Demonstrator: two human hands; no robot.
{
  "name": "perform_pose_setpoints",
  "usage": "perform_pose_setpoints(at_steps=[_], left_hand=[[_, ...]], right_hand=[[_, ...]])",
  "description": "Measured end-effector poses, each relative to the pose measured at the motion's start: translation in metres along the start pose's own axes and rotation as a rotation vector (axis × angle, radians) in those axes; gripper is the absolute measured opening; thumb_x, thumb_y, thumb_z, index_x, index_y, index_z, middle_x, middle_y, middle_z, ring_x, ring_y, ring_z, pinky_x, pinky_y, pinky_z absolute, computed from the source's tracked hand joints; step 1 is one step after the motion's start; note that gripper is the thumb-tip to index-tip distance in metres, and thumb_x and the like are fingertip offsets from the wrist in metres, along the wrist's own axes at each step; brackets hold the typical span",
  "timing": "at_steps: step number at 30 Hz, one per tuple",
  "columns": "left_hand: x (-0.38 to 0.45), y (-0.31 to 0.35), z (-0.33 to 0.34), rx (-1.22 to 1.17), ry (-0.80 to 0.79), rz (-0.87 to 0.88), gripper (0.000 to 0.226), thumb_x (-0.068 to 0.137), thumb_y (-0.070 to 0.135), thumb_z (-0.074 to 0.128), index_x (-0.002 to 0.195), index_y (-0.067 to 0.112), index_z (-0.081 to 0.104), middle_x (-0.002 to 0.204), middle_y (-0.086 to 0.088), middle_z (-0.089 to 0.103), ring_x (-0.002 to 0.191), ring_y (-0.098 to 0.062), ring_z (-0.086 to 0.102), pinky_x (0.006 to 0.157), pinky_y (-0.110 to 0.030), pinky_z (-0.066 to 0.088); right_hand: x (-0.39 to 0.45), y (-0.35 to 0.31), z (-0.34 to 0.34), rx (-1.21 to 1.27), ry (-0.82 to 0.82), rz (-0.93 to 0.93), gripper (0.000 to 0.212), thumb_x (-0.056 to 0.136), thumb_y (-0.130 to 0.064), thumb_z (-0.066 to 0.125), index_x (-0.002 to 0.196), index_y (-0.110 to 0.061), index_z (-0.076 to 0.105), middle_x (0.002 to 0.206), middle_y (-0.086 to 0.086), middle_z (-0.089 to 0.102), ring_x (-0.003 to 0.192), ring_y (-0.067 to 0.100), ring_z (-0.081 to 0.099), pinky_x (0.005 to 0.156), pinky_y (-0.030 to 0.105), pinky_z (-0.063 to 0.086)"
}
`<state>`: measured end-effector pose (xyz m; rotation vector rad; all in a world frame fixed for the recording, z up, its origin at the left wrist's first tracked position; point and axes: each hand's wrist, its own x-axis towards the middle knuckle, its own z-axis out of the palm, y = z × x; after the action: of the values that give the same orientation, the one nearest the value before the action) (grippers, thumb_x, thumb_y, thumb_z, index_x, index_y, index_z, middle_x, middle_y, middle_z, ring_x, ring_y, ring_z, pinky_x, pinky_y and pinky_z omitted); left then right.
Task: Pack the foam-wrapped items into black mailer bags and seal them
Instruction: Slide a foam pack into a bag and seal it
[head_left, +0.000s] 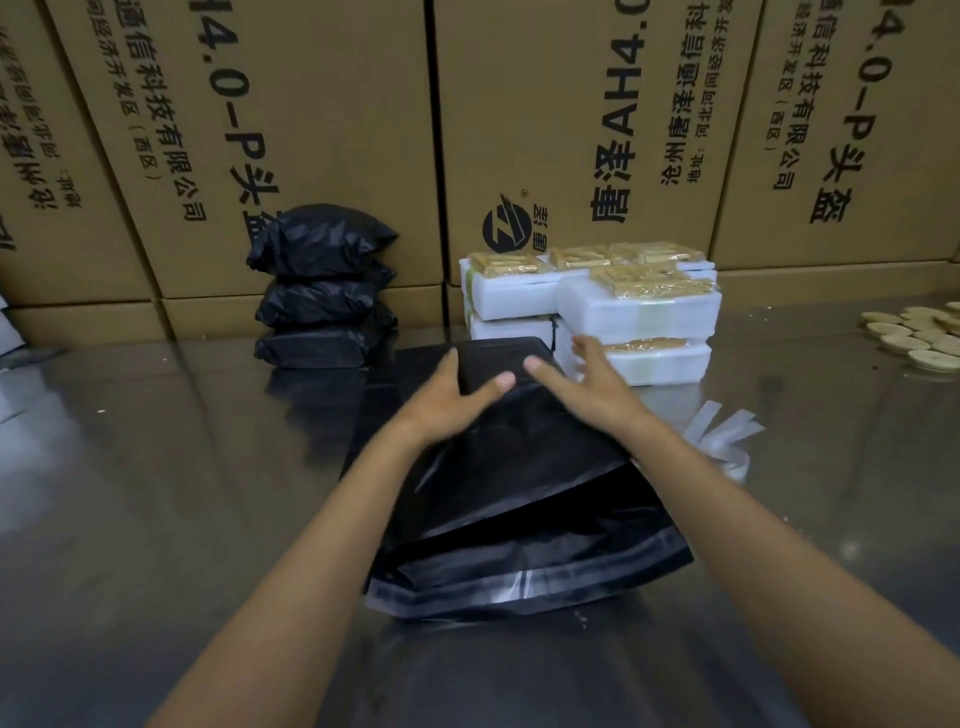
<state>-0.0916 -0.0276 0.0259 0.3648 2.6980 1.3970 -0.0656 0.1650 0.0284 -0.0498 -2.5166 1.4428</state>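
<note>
**Item bagged, mouth unsealed**

L hand (451, 396) fingers curled round the far end of the bag (519, 499), thumb on top, gripping the block inside. R hand (589, 387) fingers spread and straight, resting on the bag just right of the L thumb, holding nothing. Bag's long axis runs away from the fingers toward the body; open mouth w/ seal strip (524, 584) sits at the near end, well back from both sets of fingers. R hand looks freer, so prob the one to go back for the flap. Foam packs (639, 312) just beyond R fingers; done bags (324, 291) beyond and left of L fingers. Desk (156, 493) is shiny metal; cartons (322, 130) wall off the back.
</note>
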Motion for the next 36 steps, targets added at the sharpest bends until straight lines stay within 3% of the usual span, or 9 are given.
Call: perform_pose_setpoints(at_steps=[4,7,10,15,19,23,26,30,36], left_hand=[[0.011,-0.042,0.025,0.135,-0.057,-0.084,0.133,0.058,0.088,0.053,0.156,0.027,-0.013,0.165,0.002,0.008,0.152,-0.028,0.008,0.122,-0.043,0.019],[0.01,-0.059,0.029,0.262,-0.018,-0.026,0.136,0.052,0.095,0.041,0.157,0.025,-0.009,0.165,0.003,0.008,0.152,-0.022,0.005,0.122,-0.04,-0.002],[0.005,-0.07,0.038,0.303,0.05,0.014,0.129,0.057,0.093,0.036,0.158,0.022,-0.004,0.165,0.003,0.011,0.152,-0.016,0.008,0.121,-0.036,-0.006],[-0.002,-0.069,0.047,0.206,0.138,0.017,0.108,0.078,0.076,0.048,0.158,0.026,-0.004,0.163,0.002,0.02,0.151,-0.032,0.001,0.121,-0.041,0.013],[-0.011,-0.063,0.046,0.163,0.198,0.093,0.099,0.085,0.067,0.052,0.158,0.028,-0.002,0.155,-0.008,0.038,0.144,-0.032,0.031,0.114,-0.042,0.035],[-0.023,-0.054,0.042,0.186,0.327,0.174,0.093,0.087,0.062,0.054,0.157,0.032,0.001,0.13,-0.008,0.062,0.106,-0.024,0.062,0.08,-0.031,0.049],[-0.031,-0.054,0.039,0.171,0.341,0.186,0.091,0.086,0.064,0.053,0.157,0.033,0.006,0.137,-0.005,0.059,0.114,-0.024,0.061,0.091,-0.037,0.051],[-0.038,-0.064,0.041,0.187,0.245,0.09,0.096,0.084,0.067,0.051,0.158,0.025,0.006,0.141,-0.006,0.056,0.125,-0.025,0.054,0.104,-0.036,0.043],[-0.035,-0.077,0.036,0.43,0.156,-0.024,0.106,0.079,0.082,0.037,0.157,0.021,-0.001,0.158,0.0,0.033,0.147,-0.009,0.026,0.12,-0.047,-0.012]], right_hand=[[0.0,0.049,0.025,0.088,-0.038,-0.02,0.081,0.073,-0.062,0.077,0.142,-0.031,0.046,0.134,-0.011,0.06,0.122,0.01,0.058,0.099,0.025,0.046],[-0.001,0.067,0.027,0.094,-0.026,0.013,0.102,0.06,-0.069,0.081,0.146,-0.031,0.041,0.131,-0.014,0.059,0.119,0.008,0.058,0.1,0.027,0.048],[-0.004,0.084,0.032,0.036,-0.009,0.044,0.087,0.06,-0.063,0.085,0.133,-0.025,0.055,0.121,-0.009,0.067,0.111,0.01,0.064,0.091,0.024,0.052],[-0.009,0.087,0.037,-0.023,0.093,0.026,0.067,0.071,-0.057,0.081,0.125,-0.023,0.062,0.114,-0.005,0.072,0.099,0.01,0.065,0.082,0.024,0.048],[-0.019,0.081,0.035,-0.034,0.177,-0.041,0.056,0.078,-0.052,0.077,0.124,-0.024,0.064,0.109,-0.004,0.073,0.102,0.017,0.066,0.075,0.022,0.045],[-0.029,0.069,0.034,-0.028,0.237,-0.078,0.056,0.079,-0.052,0.075,0.125,-0.022,0.064,0.106,-0.004,0.074,0.1,0.017,0.067,0.079,0.025,0.051],[-0.035,0.064,0.035,-0.023,0.23,-0.06,0.058,0.078,-0.054,0.076,0.125,-0.021,0.065,0.106,-0.003,0.074,0.101,0.018,0.067,0.086,0.032,0.055],[-0.039,0.066,0.039,-0.067,0.163,-0.016,0.056,0.077,-0.05,0.079,0.124,-0.022,0.065,0.106,-0.002,0.074,0.103,0.021,0.067,0.079,0.024,0.048],[-0.043,0.072,0.037,-0.231,0.134,-0.012,0.062,0.074,-0.057,0.078,0.126,-0.026,0.061,0.118,0.002,0.066,0.119,0.023,0.058,0.095,0.033,0.048]])
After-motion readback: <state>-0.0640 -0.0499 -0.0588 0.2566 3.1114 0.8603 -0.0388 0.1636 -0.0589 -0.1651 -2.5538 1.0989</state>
